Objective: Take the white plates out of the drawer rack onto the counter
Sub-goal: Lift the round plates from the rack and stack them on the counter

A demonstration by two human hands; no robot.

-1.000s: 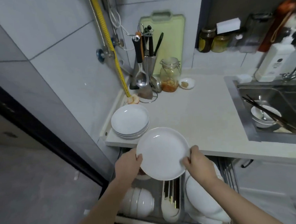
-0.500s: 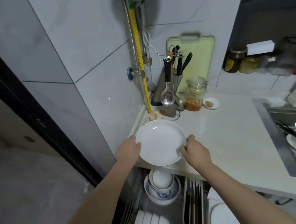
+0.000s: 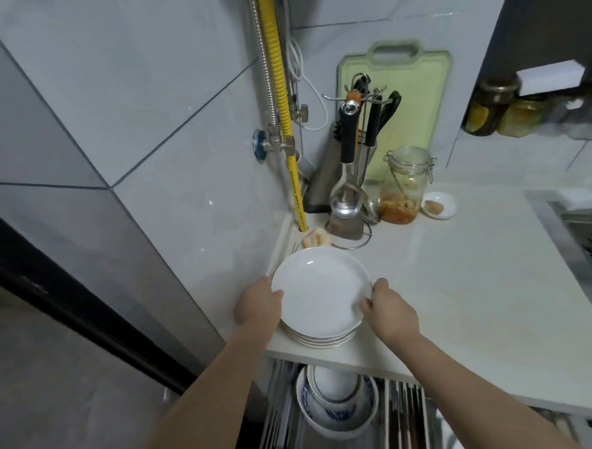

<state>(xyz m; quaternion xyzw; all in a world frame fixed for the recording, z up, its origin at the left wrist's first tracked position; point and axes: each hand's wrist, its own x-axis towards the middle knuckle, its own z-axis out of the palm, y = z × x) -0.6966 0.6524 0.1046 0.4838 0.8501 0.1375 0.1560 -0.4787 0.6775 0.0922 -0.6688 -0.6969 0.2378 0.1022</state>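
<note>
White plate point(image 3: 320, 290) sits in both my hands, right over the stack of plates point(image 3: 319, 339) at the near left corner of the desk point(image 3: 462, 284). My left hand point(image 3: 257, 305) grips its left rim, my right hand point(image 3: 386, 310) pinches the right rim. Below the desk edge I see the drawer rack point(image 3: 404, 414) with nested bowls point(image 3: 336, 404).

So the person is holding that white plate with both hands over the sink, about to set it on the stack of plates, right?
Not quite. The head view shows both hands, left hand and right hand, holding the white plate over the counter corner by the wall, not the sink, just above the stack of plates.
</note>
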